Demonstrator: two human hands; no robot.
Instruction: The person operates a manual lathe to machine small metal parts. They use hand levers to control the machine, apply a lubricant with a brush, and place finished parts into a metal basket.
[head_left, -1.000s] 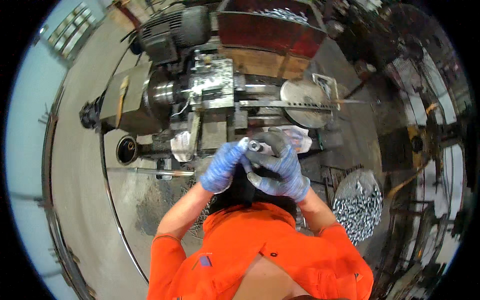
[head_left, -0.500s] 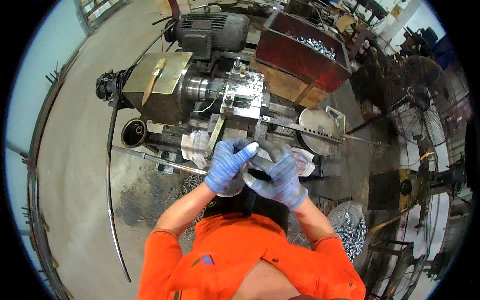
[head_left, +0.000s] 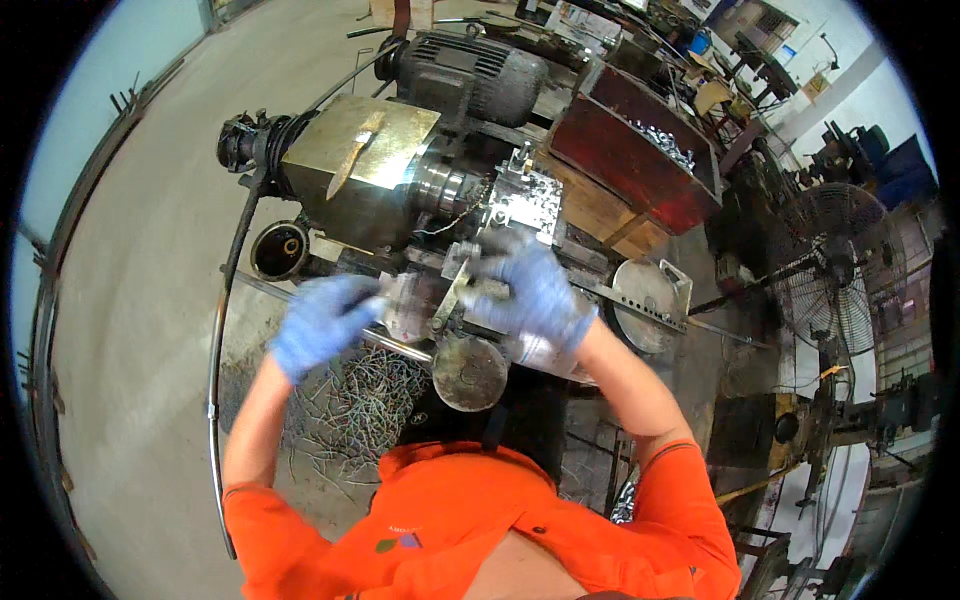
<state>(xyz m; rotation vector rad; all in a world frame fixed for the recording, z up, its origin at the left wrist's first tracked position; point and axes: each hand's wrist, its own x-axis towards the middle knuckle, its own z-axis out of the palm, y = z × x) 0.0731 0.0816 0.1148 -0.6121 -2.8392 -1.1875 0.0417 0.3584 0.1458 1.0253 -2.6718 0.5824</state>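
Note:
My left hand (head_left: 325,325), in a blue knitted glove, hovers over a long metal rod (head_left: 400,346) left of a round metal disc (head_left: 470,374). Its fingers are curved and the thumb stands apart; I see nothing between them. My gloved right hand (head_left: 538,293) reaches to the near side of the lathe's metal tool block (head_left: 528,205), by a flat metal lever (head_left: 449,298). Motion smears its fingers, and whether they hold anything does not show. Left of the block is the round chuck (head_left: 438,188), with a curled metal shaving (head_left: 440,229) beneath it.
A brush (head_left: 354,160) lies on the brass-coloured headstock cover (head_left: 400,125), with a motor (head_left: 465,75) behind. At the back right stands a red bin (head_left: 625,150) of small metal parts. Metal shavings (head_left: 350,410) litter the floor at left. A fan (head_left: 838,265) stands at right.
My hands were together in front of me and have parted. The left has gone left over the rod; the right has moved up toward the tool block. The view has shifted.

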